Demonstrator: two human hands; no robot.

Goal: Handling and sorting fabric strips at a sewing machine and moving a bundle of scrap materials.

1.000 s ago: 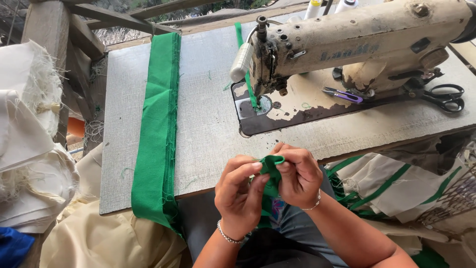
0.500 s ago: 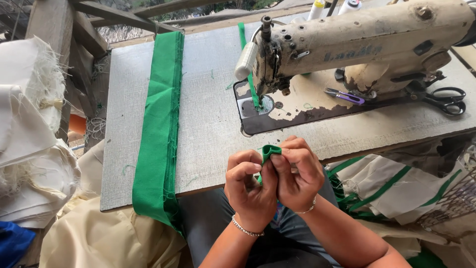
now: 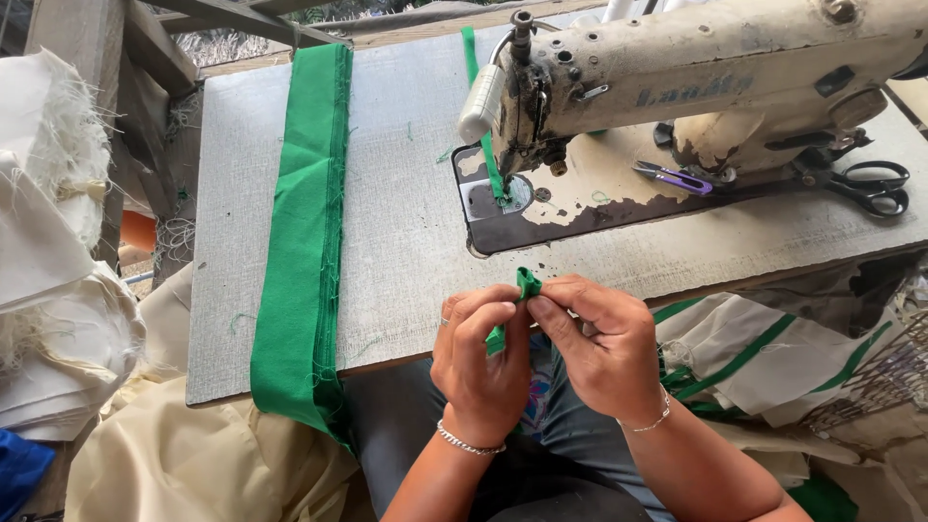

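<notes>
While we sit at the table:
Hands: our left hand and right hand pinch a folded green strip between fingertips, above the table edge.
Nearby: sewing machine, scissors, stacked green fabric.

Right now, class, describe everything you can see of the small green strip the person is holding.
The small green strip is narrow woven-looking cloth, the same green as the long folded stack on the table. It is bunched or folded at its top end, which pokes up above the fingertips. The left hand and right hand pinch it together, just in front of the table's near edge. A lower bit shows between the left fingers; the rest is hidden.
</notes>
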